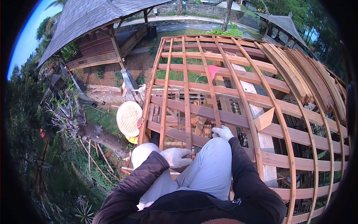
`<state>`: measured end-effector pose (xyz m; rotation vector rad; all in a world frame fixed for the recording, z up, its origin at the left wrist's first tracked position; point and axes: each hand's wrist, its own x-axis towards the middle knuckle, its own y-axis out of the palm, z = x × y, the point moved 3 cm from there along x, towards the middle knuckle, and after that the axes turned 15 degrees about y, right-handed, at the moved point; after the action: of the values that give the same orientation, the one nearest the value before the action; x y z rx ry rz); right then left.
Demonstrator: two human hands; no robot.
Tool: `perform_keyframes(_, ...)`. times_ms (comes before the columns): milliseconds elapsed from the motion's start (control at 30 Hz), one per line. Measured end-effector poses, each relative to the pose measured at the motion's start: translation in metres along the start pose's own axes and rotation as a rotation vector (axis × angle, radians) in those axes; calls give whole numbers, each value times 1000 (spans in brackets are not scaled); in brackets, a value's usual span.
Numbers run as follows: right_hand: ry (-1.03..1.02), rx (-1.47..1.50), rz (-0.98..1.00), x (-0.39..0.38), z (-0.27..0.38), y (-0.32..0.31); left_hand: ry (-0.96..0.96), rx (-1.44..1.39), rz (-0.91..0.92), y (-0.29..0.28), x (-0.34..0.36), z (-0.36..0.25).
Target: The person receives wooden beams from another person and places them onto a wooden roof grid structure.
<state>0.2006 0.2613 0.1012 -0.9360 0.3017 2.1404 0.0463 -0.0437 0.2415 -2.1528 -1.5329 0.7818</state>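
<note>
My left hand (175, 157), in a pale glove, is low in the middle between my knees, fingers curled by a narrow wooden batten (187, 127); what they grip, if anything, is hidden. A little higher, my right hand (223, 133), also gloved, has bent fingers at another batten (210, 89), above my right knee; its grip is unclear. The battens cross wider reddish rafters (197, 109) in an open roof grid under me. At the grid's left edge, another person in a woven conical hat (128, 117) has a bare hand (140, 123) on the edge timber.
Stacked boards (324, 86) lie across the grid's upper right. A loose wood piece (264, 119) and a pink cloth (212, 70) are among the battens, with gaps down to lower framing. Beyond stand a shingled pavilion (85, 26) and a smaller roof (283, 28); a tree trunk (99, 134) is below left.
</note>
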Motion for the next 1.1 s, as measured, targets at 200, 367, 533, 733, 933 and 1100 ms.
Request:
perform_keyframes(200, -32, -35, -15, 4, 1, 0, -37, 14, 14, -7, 1, -5)
perform_keyframes(367, -14, -143, -37, -14, 12, 19, 203, 92, -365, -71, -5, -77)
perform_keyframes(533, -62, 1, 4, 37, -14, -11, 739, -187, -445, -136, -10, -219)
perform_keyframes(733, -24, -14, 25, 21, -9, -6, 1304, -183, -492, -150, -15, -296)
perform_keyframes(933, -20, -27, 64, 8, -4, 9, 1327, -210, -477, -146, -16, -298)
perform_keyframes(1100, -22, 1, 44, 9, -4, 5, 1355, -242, -451, -144, -16, -297)
